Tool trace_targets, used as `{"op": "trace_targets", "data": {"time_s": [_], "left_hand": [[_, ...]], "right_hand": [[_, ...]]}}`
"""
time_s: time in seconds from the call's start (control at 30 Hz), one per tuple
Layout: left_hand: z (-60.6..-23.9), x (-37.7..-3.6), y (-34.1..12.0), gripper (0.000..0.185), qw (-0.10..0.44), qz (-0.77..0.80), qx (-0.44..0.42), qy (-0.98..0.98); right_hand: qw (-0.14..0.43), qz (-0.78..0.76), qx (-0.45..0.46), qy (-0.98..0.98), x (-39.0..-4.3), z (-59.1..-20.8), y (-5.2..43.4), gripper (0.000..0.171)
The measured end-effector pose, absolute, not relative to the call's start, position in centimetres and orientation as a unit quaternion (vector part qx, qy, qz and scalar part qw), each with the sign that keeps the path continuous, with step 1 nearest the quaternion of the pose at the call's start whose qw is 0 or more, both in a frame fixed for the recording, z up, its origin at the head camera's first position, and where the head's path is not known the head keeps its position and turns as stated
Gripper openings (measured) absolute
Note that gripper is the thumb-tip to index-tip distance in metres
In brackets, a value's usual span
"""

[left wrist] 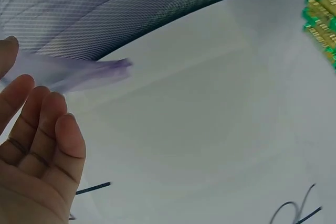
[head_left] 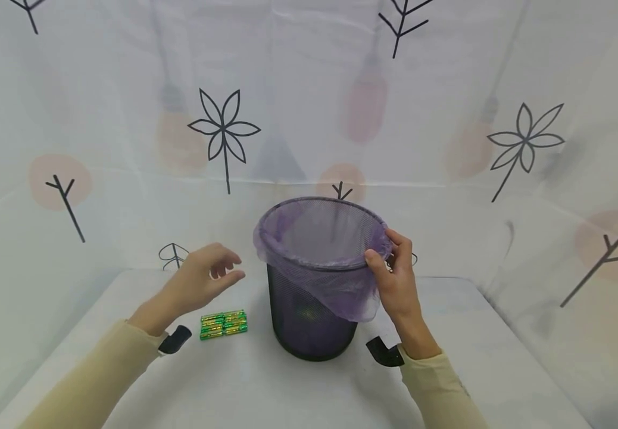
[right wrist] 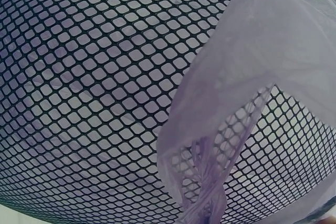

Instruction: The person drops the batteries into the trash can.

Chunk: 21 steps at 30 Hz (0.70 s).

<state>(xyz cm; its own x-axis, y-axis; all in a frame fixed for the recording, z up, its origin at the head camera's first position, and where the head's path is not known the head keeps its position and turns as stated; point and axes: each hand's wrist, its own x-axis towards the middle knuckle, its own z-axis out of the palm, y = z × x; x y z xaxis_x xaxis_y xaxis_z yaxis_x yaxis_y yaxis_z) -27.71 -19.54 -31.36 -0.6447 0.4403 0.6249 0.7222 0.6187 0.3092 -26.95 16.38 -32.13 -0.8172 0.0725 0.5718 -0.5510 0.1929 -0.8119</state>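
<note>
Grip, right: my right hand (head_left: 399,286) pinches the purple liner (head_left: 349,295) at the right of the rim (head_left: 330,266), thumb on the near side, fingers beyond. Grip, left: my left hand (head_left: 204,274) has hold of nothing; its fingers are loosely bent, the thumb apart from them, and it hangs left of the bin. The mesh bin (head_left: 287,310) stands upright on the table (head_left: 207,393), between my hands. The batteries (head_left: 224,325) lie in two columns, near and left of it.

Risks noted. The overhang is uneven: shallow at left, deep at near right. A further downward pull by my right hand could drag the left edge off the rim. The film looks thin; hard pinching might tear it. With no hand bracing the left side, a sideways tug could slide or tip the bin. Lowering my left arm carelessly could scatter the batteries.
</note>
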Motion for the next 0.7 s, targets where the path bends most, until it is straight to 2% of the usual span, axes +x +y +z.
{"op": "trace_targets", "data": {"time_s": [0.3, 0.7], "left_hand": [[-36.0, -27.6, -19.4, 0.023, 0.180, -0.270, -0.320, -0.890], [-40.8, -28.4, -19.2, 0.027, 0.043, -0.236, -0.320, -0.917]], "right_hand": [[0.251, 0.620, 0.172, -0.723, -26.9, -32.0, 16.3, 0.059], [0.250, 0.615, 0.172, -0.728, -26.9, -32.1, 16.3, 0.061]]}}
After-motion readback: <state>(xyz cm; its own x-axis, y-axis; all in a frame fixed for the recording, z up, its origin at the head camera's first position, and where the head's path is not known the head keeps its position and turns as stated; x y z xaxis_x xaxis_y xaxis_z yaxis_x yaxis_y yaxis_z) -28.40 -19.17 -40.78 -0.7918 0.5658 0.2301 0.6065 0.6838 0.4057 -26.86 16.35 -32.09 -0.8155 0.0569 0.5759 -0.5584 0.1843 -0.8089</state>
